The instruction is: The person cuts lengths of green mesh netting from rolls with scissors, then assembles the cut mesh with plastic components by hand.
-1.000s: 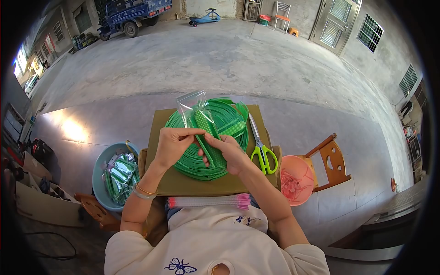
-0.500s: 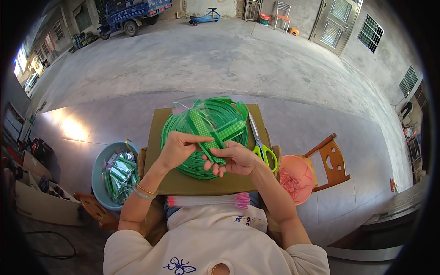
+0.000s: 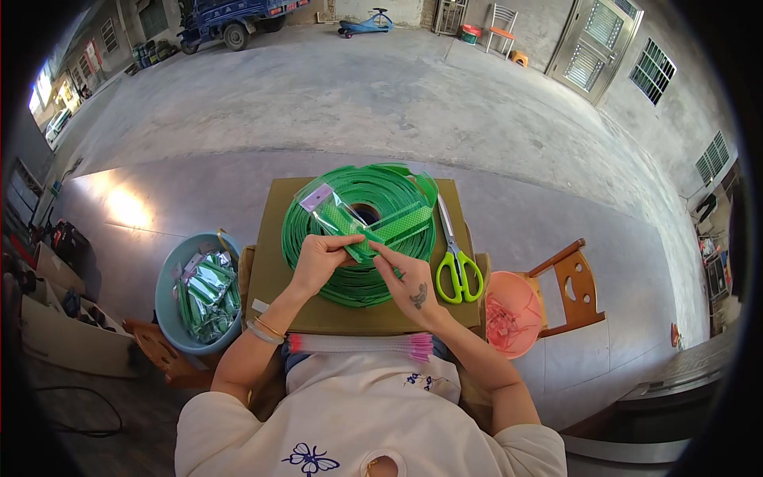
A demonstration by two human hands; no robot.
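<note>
My left hand (image 3: 321,264) and my right hand (image 3: 407,288) meet over a large coil of green strip (image 3: 302,230). Both are closed in a pinch on a clear plastic bag (image 3: 327,205) that has a lilac header and folded green dotted strip inside. My left fingers grip the bag's side, and my right thumb and fingertips press at its lower end. A dotted length of strip (image 3: 407,222) lies across the coil. Scissors with lime-green handles (image 3: 456,274) rest to the right of the coil, blades pointing away.
The coil sits on a brown board (image 3: 278,314). Across my lap lies a bundle of clear sticks with pink ends (image 3: 358,345). A blue basin (image 3: 165,298) of filled bags stands left; a pink basin (image 3: 531,298) with pink strips stands right, beside a wooden chair (image 3: 582,286).
My right hand has turned from palm up to back up and now pinches the lower end. The bag lies lower and more tilted, its header in plain view. The camera has shifted slightly.
</note>
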